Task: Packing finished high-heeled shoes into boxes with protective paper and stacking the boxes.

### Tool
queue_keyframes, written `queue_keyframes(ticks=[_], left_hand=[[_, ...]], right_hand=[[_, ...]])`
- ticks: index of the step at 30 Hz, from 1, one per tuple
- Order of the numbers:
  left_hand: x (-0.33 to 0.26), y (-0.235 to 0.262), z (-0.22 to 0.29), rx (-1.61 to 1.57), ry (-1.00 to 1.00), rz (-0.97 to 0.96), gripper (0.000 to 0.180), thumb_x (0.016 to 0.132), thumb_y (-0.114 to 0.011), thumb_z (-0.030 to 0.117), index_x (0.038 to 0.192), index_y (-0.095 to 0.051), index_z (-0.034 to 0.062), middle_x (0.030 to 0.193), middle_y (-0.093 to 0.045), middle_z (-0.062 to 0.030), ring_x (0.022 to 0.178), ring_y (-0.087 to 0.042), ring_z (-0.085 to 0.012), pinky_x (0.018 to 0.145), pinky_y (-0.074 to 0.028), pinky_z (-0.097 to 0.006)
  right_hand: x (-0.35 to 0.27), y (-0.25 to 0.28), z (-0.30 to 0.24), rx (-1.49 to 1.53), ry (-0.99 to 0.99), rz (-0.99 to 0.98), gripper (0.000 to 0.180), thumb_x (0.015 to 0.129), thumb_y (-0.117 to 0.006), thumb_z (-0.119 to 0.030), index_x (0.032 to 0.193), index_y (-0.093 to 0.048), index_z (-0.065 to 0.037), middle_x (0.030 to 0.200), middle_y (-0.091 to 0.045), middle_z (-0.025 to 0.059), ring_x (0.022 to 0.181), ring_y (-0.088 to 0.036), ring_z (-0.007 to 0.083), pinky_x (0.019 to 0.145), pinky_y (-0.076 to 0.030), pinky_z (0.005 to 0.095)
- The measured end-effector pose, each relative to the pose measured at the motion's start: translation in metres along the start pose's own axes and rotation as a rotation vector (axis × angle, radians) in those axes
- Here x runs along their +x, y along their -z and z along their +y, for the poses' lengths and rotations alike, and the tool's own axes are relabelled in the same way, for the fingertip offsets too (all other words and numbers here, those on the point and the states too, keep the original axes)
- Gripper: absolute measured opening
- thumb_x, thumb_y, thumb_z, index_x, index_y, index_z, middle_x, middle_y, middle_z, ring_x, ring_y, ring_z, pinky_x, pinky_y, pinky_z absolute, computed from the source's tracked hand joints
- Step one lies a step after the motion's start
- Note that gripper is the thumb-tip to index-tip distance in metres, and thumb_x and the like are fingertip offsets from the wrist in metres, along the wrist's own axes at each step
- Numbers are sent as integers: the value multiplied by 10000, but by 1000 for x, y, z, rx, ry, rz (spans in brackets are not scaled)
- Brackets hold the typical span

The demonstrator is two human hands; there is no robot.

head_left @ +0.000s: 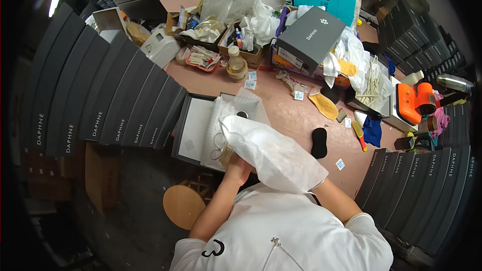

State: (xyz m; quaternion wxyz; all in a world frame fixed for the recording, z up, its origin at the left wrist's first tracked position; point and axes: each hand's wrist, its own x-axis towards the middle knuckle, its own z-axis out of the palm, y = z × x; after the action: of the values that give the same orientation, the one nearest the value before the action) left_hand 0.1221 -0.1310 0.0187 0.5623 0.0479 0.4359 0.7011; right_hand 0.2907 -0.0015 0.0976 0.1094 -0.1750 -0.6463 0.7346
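Observation:
A white, thin, cloth-like bag point(273, 153) is spread in front of my chest, over the near edge of the shoe box. My left hand point(238, 168) is at the bag's left end, its fingers curled and partly covered. Next to it are thin pale loops point(219, 151), possibly shoe straps; their kind is unclear. My right forearm point(334, 198) reaches to the bag's lower right end, where the cloth hides the hand. The open grey shoe box point(187, 115) lies to the left, with white wrapping paper point(249, 101) in and beside it.
Stacked grey shoe boxes stand left point(108, 90) and right point(422, 185). On the pink table lie a black oval pad point(319, 143), a yellow-handled brush point(359, 135), a yellow insole point(324, 105) and a bottle point(236, 62). A closed grey box point(311, 37) sits at the back. A round stool point(183, 206) stands lower left.

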Motion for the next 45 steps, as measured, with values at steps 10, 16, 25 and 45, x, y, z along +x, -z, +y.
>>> queue_keyframes(ticks=[10,16,25,45], left_hand=[[114,7,49,-46,-223,333,380,969,-493,308,1233,-508,36,1132,-606,-99,1004,-601,-227,909,-470,-337],[131,76,53,-15,-41,13,385,958,-453,293,1244,-503,40,1166,-581,-168,998,-621,-288,889,-511,-398],[64,-89,-25,858,-381,-383,673,812,-668,158,1399,-375,10,1435,-325,-209,1268,-432,-350,1038,-391,-417],[36,-68,-22,904,-424,-113,457,843,-628,-56,1272,-471,-40,1349,-338,-132,1174,-516,-236,909,-529,-311]], right_hand=[[-74,52,51,883,-374,354,337,964,-536,-180,1260,-521,-20,1123,-620,83,971,-619,144,835,-521,281],[-108,73,68,341,-412,793,287,955,-563,-198,1180,-537,-23,913,-622,20,764,-568,50,642,-469,207],[-84,58,46,276,-163,797,306,961,-552,-181,1217,-510,-19,1062,-572,16,955,-508,63,830,-436,225],[-58,17,32,-607,-74,469,930,740,-774,-220,1468,-217,-58,1396,-349,224,1211,-473,306,972,-417,374]])
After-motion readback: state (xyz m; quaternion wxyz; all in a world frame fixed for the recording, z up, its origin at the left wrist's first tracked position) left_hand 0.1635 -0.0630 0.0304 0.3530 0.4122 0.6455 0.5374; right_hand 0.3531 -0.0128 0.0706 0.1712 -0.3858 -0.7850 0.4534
